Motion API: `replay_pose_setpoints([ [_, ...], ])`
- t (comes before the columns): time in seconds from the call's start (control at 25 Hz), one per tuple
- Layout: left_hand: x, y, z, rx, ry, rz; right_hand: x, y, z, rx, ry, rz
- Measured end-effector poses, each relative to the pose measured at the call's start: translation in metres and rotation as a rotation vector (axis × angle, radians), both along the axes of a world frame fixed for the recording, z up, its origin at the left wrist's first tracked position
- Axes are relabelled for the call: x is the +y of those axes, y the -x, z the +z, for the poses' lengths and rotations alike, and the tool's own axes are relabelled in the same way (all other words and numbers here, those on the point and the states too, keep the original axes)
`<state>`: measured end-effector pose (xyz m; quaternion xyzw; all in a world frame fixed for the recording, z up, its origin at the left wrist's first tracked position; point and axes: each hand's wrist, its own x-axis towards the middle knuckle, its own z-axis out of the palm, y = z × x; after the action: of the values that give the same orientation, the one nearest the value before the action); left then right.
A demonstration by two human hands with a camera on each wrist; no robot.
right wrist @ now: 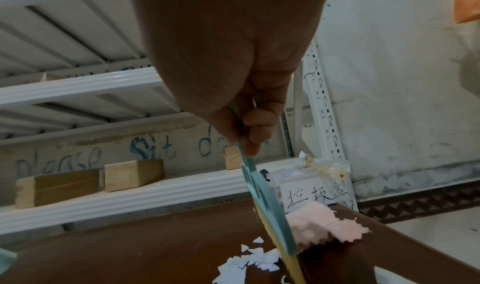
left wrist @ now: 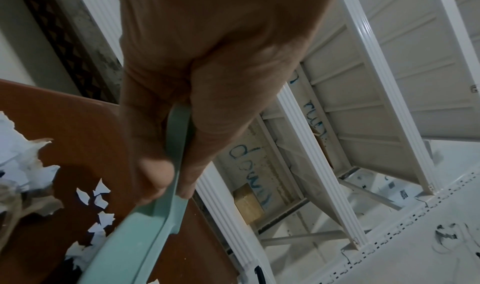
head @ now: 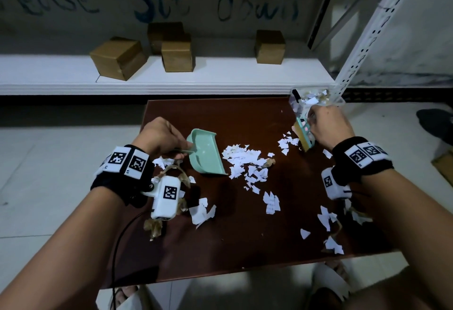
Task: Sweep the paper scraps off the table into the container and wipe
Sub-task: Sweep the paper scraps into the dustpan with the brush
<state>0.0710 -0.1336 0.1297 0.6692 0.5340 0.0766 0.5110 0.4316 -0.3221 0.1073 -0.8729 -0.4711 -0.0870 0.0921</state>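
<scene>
White and brown paper scraps (head: 247, 165) lie scattered over the dark brown table (head: 245, 248). My left hand (head: 161, 138) grips the handle of a mint-green dustpan (head: 207, 154), whose mouth rests on the table beside the central pile; the handle (left wrist: 176, 155) runs between thumb and fingers. My right hand (head: 328, 123) holds a small mint-green brush (head: 304, 135) with tan bristles standing on the table at the far right, next to a small scrap pile (right wrist: 249, 261). A clear container (head: 316, 100) holding scraps sits at the table's far right corner. A pink cloth (right wrist: 324, 225) lies behind the brush.
A white metal shelf (head: 171, 82) behind the table carries several cardboard boxes (head: 119, 57). A perforated shelf post (head: 362, 40) rises by the container. More scraps lie near the table's front right edge (head: 331, 243). A black cable (head: 117, 248) hangs from my left wrist.
</scene>
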Motion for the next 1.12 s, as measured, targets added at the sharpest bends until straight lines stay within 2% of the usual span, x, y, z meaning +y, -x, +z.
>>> replay_pose_setpoints([
  [0.12,0.002,0.001,-0.003,0.034,0.015,-0.021,0.002,0.008,-0.006,0.022,0.049,0.013],
  [0.32,0.006,0.003,-0.01,0.058,-0.004,-0.011,0.01,0.014,-0.015,0.179,-0.008,-0.038],
  [0.56,0.008,0.006,-0.012,0.086,0.016,-0.051,0.015,0.026,-0.013,0.267,0.08,-0.012],
  [0.8,0.007,0.003,-0.011,0.154,-0.007,-0.132,0.021,0.046,-0.007,0.43,0.05,0.081],
  [0.88,0.006,0.002,-0.011,0.16,-0.009,-0.141,0.02,0.045,-0.004,0.421,0.016,0.083],
  [1.12,0.006,0.002,-0.013,0.167,-0.029,-0.161,0.013,0.02,0.002,0.164,-0.217,0.039],
])
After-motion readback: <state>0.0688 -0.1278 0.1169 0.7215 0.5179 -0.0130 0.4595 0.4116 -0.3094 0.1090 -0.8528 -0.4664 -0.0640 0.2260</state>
